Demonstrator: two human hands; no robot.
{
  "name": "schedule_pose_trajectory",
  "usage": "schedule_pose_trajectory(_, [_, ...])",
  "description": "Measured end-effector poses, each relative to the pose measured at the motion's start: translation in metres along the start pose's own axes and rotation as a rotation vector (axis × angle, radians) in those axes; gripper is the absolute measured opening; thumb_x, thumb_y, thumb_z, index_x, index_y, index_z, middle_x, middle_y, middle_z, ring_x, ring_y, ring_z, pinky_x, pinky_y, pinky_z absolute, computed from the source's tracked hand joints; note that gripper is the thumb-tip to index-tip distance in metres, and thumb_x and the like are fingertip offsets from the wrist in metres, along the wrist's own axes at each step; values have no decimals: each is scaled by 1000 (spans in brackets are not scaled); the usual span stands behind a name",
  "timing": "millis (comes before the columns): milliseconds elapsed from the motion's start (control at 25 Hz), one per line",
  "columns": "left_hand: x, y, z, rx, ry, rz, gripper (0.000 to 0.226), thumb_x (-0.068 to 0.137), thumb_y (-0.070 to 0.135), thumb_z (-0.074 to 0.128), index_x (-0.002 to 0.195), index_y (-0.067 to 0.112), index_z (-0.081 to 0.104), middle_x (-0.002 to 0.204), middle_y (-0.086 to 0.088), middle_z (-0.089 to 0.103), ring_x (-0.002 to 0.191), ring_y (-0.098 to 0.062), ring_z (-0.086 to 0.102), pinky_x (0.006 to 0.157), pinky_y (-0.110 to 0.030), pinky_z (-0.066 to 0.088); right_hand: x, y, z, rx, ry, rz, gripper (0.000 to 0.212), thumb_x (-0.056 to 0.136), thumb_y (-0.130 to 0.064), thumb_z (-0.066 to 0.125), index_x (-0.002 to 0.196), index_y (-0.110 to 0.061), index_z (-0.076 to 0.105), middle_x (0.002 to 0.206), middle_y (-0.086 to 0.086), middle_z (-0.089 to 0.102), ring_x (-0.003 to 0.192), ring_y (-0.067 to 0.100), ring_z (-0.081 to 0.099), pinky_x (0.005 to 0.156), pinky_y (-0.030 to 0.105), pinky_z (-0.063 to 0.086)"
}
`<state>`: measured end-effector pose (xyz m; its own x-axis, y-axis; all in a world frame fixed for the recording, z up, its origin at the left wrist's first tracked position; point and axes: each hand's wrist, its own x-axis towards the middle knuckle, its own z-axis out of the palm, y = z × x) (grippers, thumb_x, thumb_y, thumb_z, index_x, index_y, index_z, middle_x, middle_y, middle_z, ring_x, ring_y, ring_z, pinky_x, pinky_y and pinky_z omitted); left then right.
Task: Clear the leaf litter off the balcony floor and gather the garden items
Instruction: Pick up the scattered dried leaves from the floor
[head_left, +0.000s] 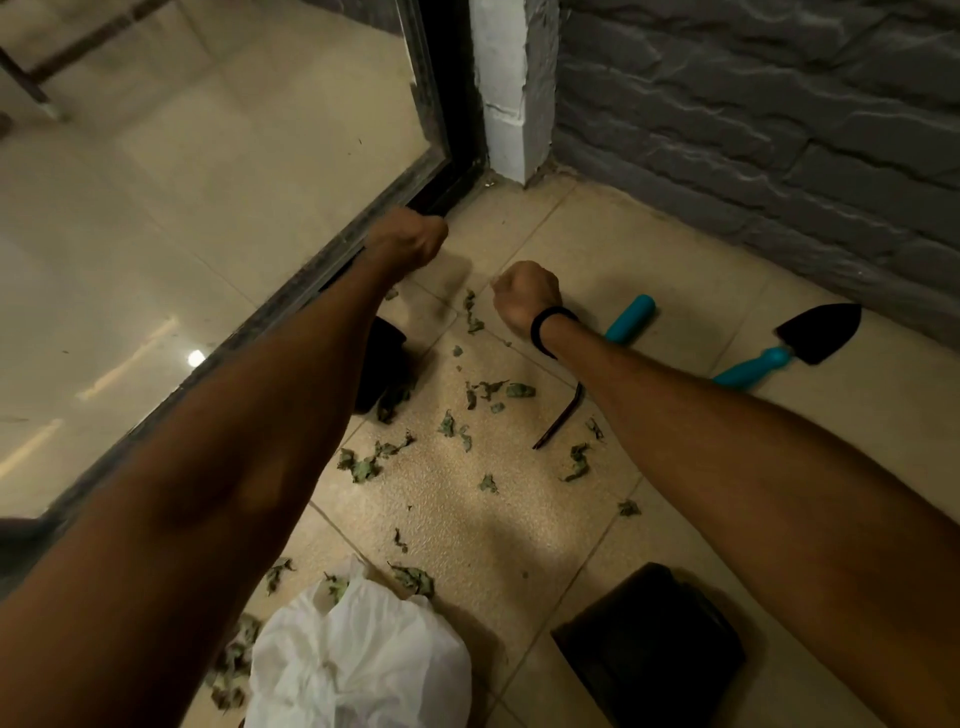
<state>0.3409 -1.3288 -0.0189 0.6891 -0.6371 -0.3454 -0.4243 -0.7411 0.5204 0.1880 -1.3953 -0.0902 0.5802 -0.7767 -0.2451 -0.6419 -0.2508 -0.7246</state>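
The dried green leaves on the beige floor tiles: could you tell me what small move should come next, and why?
Probably lower the right hand onto the dried green leaves just beside it and pinch them up: they lie nearest, and the crumpled white plastic bag sits nearer the person to take them. Whether that curled hand already holds something is hidden.

Home balcony, seen down past my bare forearms. Beige floor tiles (649, 270) lie under both hands. Just left of my left hand (408, 241) runs a dark sliding-door frame (291, 301), its glass showing a polished indoor floor. Beyond my right hand (527, 299) rises a grey brick-textured wall (753, 130). To that hand's right lies a teal-handled trowel (784, 353); dried leaves (361, 466) are scattered nearer me.
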Motion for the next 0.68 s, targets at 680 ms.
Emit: schedule_pose_trajectory(680, [36,-45,14,640,-154,-196,28,95,23,65,118,6,64,90,-7,60,64,-14,50,49,-26,35,11,10,47,-370,-2,-332,27,95,-12,58,121,-6,54,122,16,53,110,29,56,94,37,49])
